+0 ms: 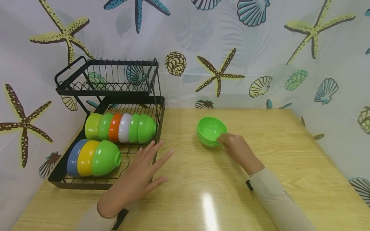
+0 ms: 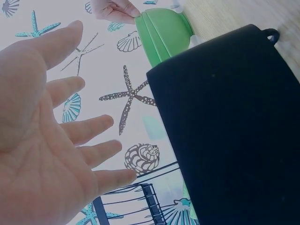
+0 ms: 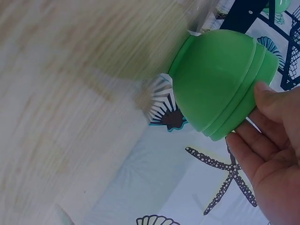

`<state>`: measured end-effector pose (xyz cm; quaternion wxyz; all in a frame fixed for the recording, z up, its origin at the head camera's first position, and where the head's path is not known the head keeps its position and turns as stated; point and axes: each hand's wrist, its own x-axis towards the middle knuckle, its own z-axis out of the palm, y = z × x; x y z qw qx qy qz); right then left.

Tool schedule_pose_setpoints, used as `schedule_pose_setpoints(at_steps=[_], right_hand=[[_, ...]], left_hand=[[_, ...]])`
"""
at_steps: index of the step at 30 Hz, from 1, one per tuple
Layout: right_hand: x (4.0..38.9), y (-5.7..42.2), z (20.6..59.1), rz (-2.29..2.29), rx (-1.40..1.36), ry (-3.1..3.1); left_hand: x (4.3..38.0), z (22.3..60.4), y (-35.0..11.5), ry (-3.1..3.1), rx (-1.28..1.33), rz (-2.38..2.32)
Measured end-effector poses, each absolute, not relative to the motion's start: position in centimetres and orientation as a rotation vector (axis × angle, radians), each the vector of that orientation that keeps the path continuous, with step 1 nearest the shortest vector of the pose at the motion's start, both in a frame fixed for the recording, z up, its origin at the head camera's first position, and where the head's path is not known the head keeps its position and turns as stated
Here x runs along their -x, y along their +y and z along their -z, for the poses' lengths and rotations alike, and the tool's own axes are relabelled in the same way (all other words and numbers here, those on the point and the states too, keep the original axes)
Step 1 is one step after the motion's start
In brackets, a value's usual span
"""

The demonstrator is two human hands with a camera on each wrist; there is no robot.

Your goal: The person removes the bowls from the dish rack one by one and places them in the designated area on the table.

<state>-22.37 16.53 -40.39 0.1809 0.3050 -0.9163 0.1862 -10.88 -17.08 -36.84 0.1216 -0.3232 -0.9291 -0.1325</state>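
Observation:
A stack of nested green bowls (image 1: 212,128) stands on the wooden table, right of the dish rack. My right hand (image 1: 235,149) pinches the stack at its near right rim. In the right wrist view, the thumb (image 3: 265,93) lies on the upper bowl's side, with the fingers curled by the rim. My left hand (image 1: 137,178) hovers in front of the rack's right side, its fingers spread and holding nothing. The left wrist view shows the palm (image 2: 42,154) bare, with the green bowls (image 2: 164,35) beyond.
A black two-tier dish rack (image 1: 108,185) occupies the table's left. Its lower tier holds a back row of several coloured bowls (image 1: 124,128) and a front row with a blue bowl (image 1: 74,158), a yellow bowl (image 1: 85,158) and a green bowl (image 1: 105,158). A shell-patterned curtain (image 1: 185,35) hangs behind.

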Motion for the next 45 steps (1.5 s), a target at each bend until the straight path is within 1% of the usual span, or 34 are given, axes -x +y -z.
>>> schedule_pose_setpoints(at_steps=[11,17,27,33,45], right_hand=[[20.7,17.9,39.6,-0.546,-0.840,-2.741],[19.4,18.4,39.1,-0.639,-0.899,-2.807],[16.7,19.2,38.9,-0.605,-1.022,-2.750],[15.3,19.7,38.8,-0.542,-1.050,-2.734],[13.6,20.3,39.1,-0.465,-1.059,-2.699]], left_hand=[[11.3,36.4,-16.2,-2.725,0.867,0.415],[11.8,35.9,-16.5,-2.652,0.706,0.428],[11.6,34.9,-18.5,-2.669,0.417,0.586],[11.2,34.2,-20.3,-2.712,0.259,0.559],[10.6,35.1,-23.7,-2.826,-0.007,0.572]])
